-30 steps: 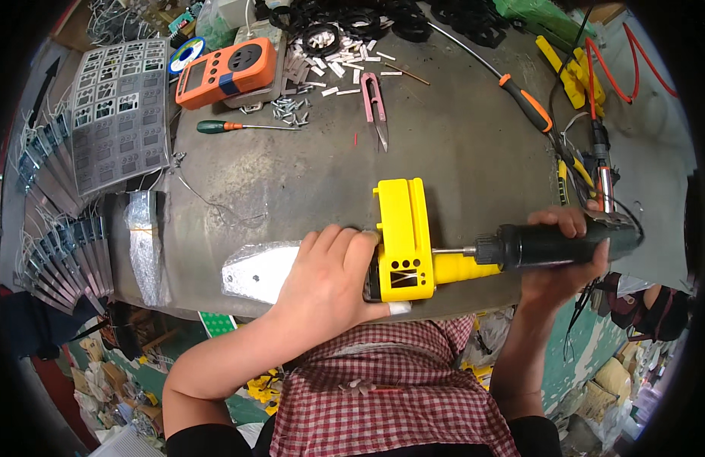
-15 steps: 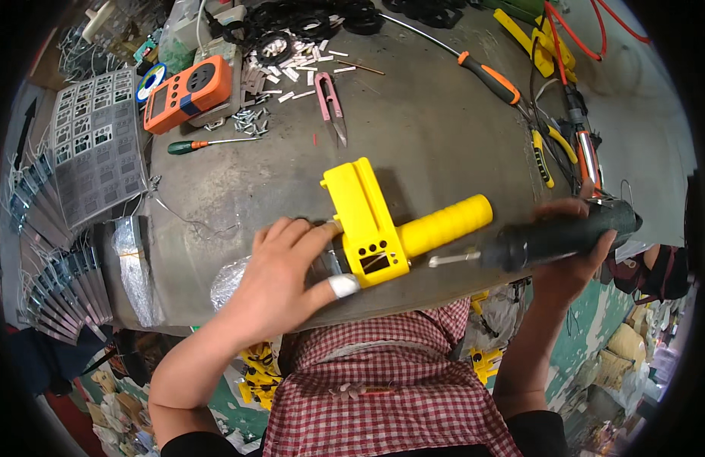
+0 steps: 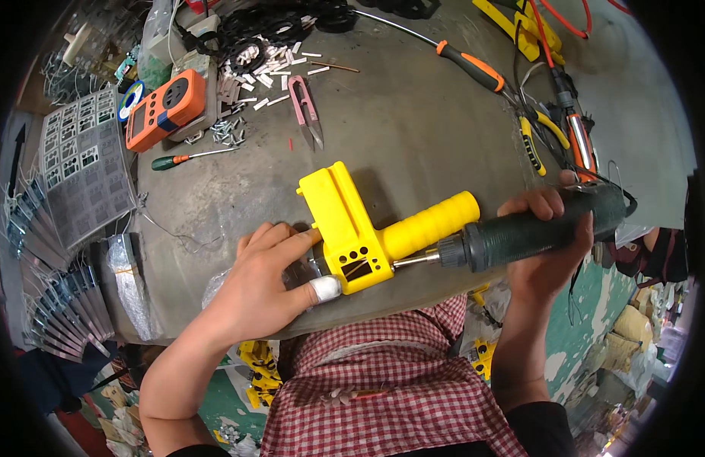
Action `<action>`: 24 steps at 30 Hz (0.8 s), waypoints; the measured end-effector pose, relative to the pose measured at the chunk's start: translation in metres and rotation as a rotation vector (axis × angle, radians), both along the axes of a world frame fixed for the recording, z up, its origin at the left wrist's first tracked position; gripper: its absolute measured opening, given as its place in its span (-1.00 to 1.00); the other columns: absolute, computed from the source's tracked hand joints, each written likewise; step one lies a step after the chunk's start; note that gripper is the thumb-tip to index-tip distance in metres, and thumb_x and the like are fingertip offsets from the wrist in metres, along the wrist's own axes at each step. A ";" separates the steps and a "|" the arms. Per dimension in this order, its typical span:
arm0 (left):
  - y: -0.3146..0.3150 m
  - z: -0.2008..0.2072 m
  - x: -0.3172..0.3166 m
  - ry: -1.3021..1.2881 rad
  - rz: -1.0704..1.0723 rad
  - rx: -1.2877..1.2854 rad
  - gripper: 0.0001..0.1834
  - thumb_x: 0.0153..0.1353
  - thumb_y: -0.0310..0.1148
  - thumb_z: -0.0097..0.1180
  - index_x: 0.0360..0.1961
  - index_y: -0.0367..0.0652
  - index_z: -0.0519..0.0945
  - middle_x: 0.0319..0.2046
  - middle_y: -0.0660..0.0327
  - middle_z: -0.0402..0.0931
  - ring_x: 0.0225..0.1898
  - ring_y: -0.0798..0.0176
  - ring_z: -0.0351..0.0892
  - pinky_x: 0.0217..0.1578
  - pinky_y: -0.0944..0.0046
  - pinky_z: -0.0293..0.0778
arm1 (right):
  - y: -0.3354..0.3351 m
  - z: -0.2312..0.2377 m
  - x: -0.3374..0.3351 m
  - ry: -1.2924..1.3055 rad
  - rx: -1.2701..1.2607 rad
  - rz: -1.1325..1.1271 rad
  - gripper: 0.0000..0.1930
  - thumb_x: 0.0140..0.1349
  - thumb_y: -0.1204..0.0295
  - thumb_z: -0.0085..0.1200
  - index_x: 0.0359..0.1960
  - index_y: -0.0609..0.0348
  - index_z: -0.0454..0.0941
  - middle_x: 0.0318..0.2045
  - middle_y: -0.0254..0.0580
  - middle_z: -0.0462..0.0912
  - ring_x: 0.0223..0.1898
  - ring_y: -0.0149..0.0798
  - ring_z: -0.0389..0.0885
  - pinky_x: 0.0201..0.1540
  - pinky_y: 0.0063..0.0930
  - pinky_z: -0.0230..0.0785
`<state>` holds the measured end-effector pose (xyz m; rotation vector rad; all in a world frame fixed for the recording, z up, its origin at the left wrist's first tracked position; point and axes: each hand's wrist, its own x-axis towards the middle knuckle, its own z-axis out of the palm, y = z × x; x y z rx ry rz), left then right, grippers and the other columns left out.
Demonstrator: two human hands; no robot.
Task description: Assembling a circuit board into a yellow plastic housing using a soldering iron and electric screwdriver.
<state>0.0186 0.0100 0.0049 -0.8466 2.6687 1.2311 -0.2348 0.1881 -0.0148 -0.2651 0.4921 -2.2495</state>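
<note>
A yellow plastic device housing (image 3: 339, 209) with a ribbed round handle (image 3: 432, 226) lies on the worktable. My left hand (image 3: 265, 280) holds its left side, the thumb wrapped in white tape near the small dark window. Some fingertips are hidden behind the housing, along with part of a dark cylindrical piece (image 3: 298, 270). My right hand (image 3: 550, 266) is closed around a black electric screwdriver (image 3: 512, 238), held almost level and pointing left. Its metal bit (image 3: 417, 260) reaches the housing's lower right side, below the handle, and appears to touch it there.
Pink thread snips (image 3: 303, 114), a green screwdriver (image 3: 189, 158), loose screws (image 3: 229, 131) and an orange meter (image 3: 166, 110) lie farther back. An orange-black screwdriver (image 3: 474, 67) and yellow-handled pliers (image 3: 531, 145) are at the right. Flat strips (image 3: 71, 308) fan out at the left. The table's front edge (image 3: 368, 308) is near my body.
My right hand has brought the electric screwdriver leftward, and its bit now reaches the housing. The whole view has shifted slightly; my left hand keeps its hold.
</note>
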 end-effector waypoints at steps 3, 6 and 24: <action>0.000 0.001 -0.002 0.016 -0.012 -0.011 -0.37 -0.02 -0.06 0.32 0.01 -0.26 0.52 -0.30 0.12 0.39 -0.15 0.09 0.37 0.04 0.08 0.19 | 0.001 0.007 -0.002 0.096 0.070 -0.048 -0.53 0.26 0.17 0.00 0.16 0.03 0.28 -0.37 -0.38 0.39 -0.24 -0.38 0.43 0.08 -0.22 0.20; 0.000 0.001 -0.004 0.016 -0.012 0.007 -0.37 -0.02 -0.06 0.33 0.00 -0.25 0.52 -0.32 0.13 0.39 -0.17 0.09 0.37 0.02 0.09 0.20 | 0.002 0.005 -0.007 0.055 0.074 -0.047 -0.53 0.25 0.16 0.01 0.14 0.02 0.28 -0.37 -0.40 0.40 -0.24 -0.39 0.43 0.07 -0.23 0.19; 0.001 -0.007 0.004 0.026 0.023 -0.005 -0.37 -0.04 -0.05 0.33 0.02 -0.18 0.54 -0.23 0.12 0.45 -0.04 0.07 0.41 0.03 0.05 0.19 | -0.011 -0.018 0.004 -0.131 -0.073 0.058 -0.62 0.16 0.27 0.10 0.00 0.01 0.34 -0.41 -0.47 0.35 -0.28 -0.45 0.39 0.07 -0.35 0.19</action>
